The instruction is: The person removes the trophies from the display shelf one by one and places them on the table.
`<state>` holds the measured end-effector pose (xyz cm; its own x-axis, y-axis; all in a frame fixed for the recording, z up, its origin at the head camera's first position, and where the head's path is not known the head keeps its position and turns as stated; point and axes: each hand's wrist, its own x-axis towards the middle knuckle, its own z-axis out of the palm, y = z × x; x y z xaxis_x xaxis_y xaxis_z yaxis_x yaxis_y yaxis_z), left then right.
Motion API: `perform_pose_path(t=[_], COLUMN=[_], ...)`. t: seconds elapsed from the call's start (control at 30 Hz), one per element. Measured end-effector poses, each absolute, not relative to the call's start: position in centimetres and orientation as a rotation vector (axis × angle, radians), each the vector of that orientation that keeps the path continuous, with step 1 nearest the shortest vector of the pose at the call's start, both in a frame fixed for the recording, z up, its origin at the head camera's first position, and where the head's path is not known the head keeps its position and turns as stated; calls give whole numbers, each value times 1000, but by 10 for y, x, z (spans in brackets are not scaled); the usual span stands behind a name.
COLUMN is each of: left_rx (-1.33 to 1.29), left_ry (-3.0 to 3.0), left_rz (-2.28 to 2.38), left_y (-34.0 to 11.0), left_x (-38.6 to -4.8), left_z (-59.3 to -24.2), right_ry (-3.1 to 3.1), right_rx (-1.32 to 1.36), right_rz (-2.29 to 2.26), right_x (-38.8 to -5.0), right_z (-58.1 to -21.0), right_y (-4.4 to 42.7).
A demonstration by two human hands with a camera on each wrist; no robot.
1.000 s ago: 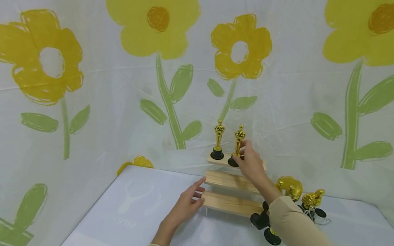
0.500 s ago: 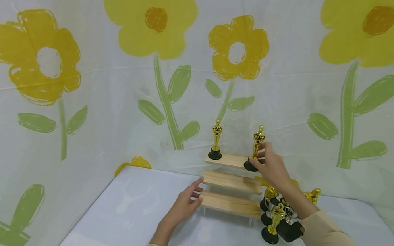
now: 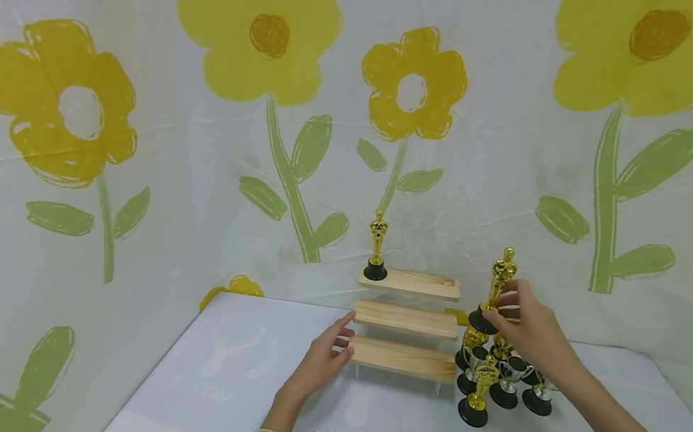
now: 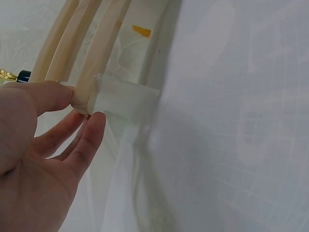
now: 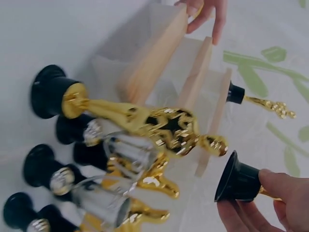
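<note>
My right hand (image 3: 532,330) holds a gold figurine trophy (image 3: 502,271) upright above the table, right of the display rack. In the right wrist view, thumb and fingers pinch it near its black base (image 5: 240,181); most of its gold figure is out of that frame. With thumb and fingertips, my left hand (image 3: 322,361) grips the left end of the lowest plank of a three-tier wooden display rack (image 3: 405,318). That grip is close up in the left wrist view, the thumb (image 4: 53,96) against the wood. Another gold figurine trophy (image 3: 377,239) stands at the top plank's left end.
Below my right hand, several trophies crowd the table (image 3: 203,399) beside the rack. Among them are a gold figurine trophy (image 3: 484,381) in front and silver cups (image 3: 513,369). Behind hangs a white cloth (image 3: 209,179) printed with yellow flowers.
My right hand has lifted the figurine trophy off the top plank and carried it rightward, then lower, over the grouped trophies. My left hand stays at the rack's end.
</note>
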<state>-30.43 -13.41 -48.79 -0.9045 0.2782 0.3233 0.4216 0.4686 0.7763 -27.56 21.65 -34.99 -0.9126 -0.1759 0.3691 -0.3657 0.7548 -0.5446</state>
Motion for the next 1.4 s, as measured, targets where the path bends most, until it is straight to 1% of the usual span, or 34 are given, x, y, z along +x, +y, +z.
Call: perform_pose_path(t=[0.33,0.57,0.87,1.03,1.2,1.4], left_rx=[-607,-625,-611,-598,-599,-592], left_ry=[-2567,-2548,-2569,-2577,-2578,-2587], left_rz=[-1402,-1387,-1407,-1419,-1412,-1400], left_y=[-136,-137,-135,-135,-135,-134], left_x=[-305,-307,-304,-304,-305,-305], left_z=[-487,-489,-491,-491,-491,-489], right_ry=[-2662,-2716,-2812,-2885,-2902,-2914], right_rx=[364,321,270,226,201,188], right_rz=[846,863,900,974,1011,1017], right_x=[-241,-225,-219,-218,-218,-220], right_z=[-372,-398,-445,-466,-478,-482], right_y=[254,264,266,266,266,263])
